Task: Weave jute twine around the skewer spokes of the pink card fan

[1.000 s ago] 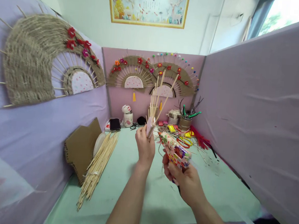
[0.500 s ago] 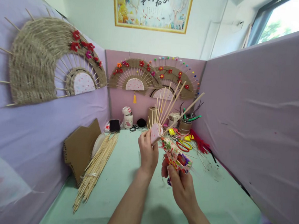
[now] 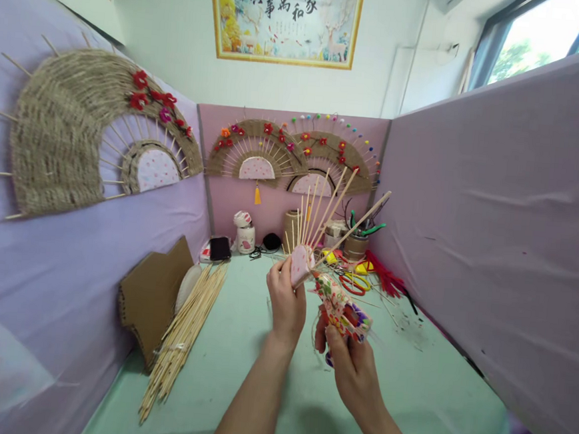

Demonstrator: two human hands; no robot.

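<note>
My left hand (image 3: 285, 303) grips a small fan base (image 3: 301, 266) covered in pink dotted cloth, held up above the table. Several thin wooden sticks (image 3: 327, 210) spread upward from its rim, one leaning far to the right. In my right hand (image 3: 345, 362) is a hot glue gun (image 3: 336, 299) wrapped in flowered cloth, its fingers closed around the handle. The gun's nozzle points at the base's right edge, close to the lowest stick; whether it touches cannot be made out.
A bundle of wooden sticks (image 3: 184, 342) lies on the green table (image 3: 235, 400) at left, beside brown cardboard (image 3: 150, 296). Scissors (image 3: 355, 284), red pipe cleaners (image 3: 387, 278) and a tool pot (image 3: 356, 247) stand at the back right. Woven fans (image 3: 65, 132) hang on the walls.
The view has shifted slightly, so the background sits lower and a little to the left. Both hands keep their hold on the fan base and glue gun, nearly unmoved.
</note>
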